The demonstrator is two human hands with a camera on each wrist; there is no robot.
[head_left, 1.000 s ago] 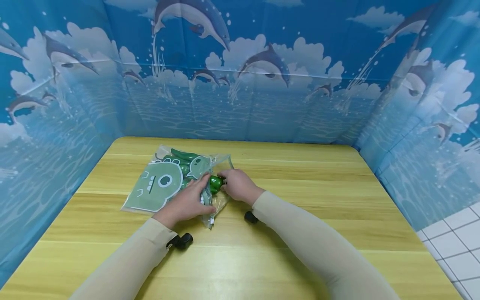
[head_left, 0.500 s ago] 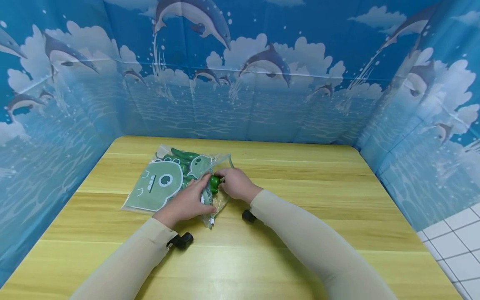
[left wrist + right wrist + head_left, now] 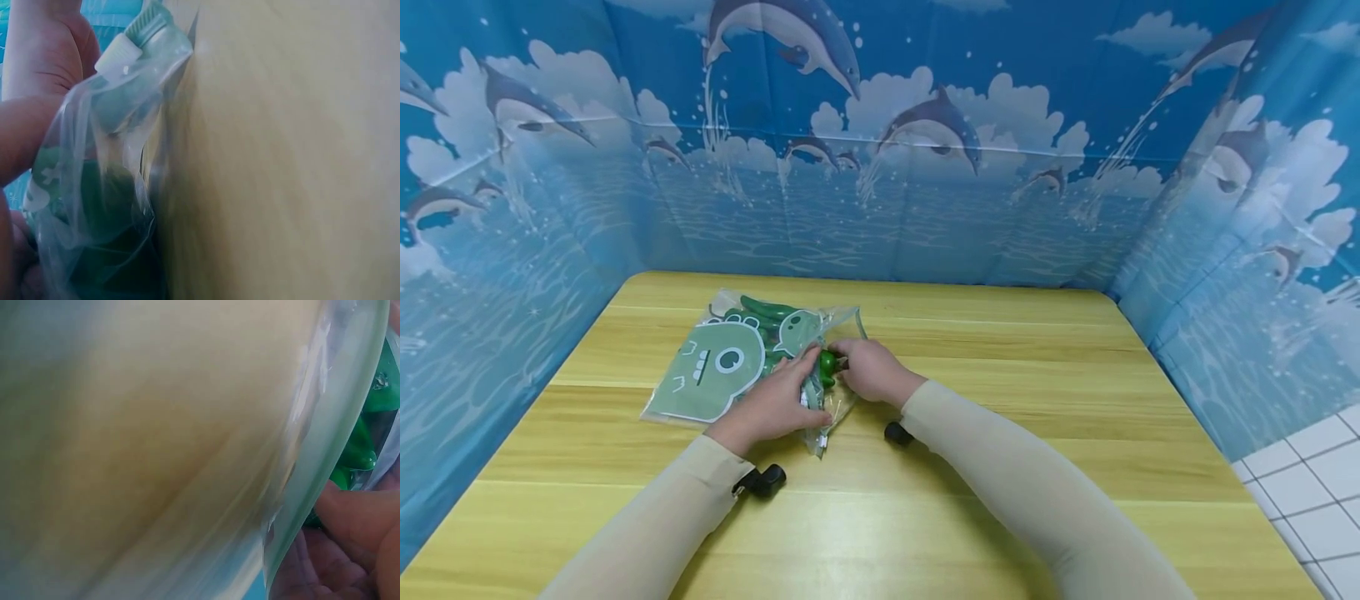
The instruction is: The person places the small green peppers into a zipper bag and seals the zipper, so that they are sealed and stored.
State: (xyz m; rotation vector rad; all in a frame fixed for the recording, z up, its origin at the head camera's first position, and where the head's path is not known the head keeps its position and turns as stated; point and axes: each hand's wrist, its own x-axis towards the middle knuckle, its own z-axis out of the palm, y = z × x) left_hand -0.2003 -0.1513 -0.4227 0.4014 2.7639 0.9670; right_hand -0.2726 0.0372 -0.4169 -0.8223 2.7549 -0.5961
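A clear zip bag (image 3: 679, 402) printed with a green one-eyed monster lies on the table, its mouth toward the right. Several green vegetables show through it, including a long green chili pepper (image 3: 767, 309). My left hand (image 3: 772, 402) lies over the mouth end and holds the plastic between thumb and fingers. A glossy green bell pepper (image 3: 827, 367) sits in the mouth, where my right hand (image 3: 874, 369) pinches it by its stem end. The right wrist view shows that hand's thumb (image 3: 359, 509) inside the bag's pale green edge (image 3: 331, 444). Its other fingers are partly hidden.
The light wooden table (image 3: 1000, 350) spreads around the bag. A blue dolphin-print curtain (image 3: 880, 217) rises along its back and sides. White floor tiles (image 3: 1307, 475) show at the right. In the left wrist view, a white zip slider (image 3: 119, 55) sits at the bag's corner.
My right hand has shifted slightly left, and the bell pepper sits a little deeper in the bag's mouth. My left hand and the bag stay almost where they were.
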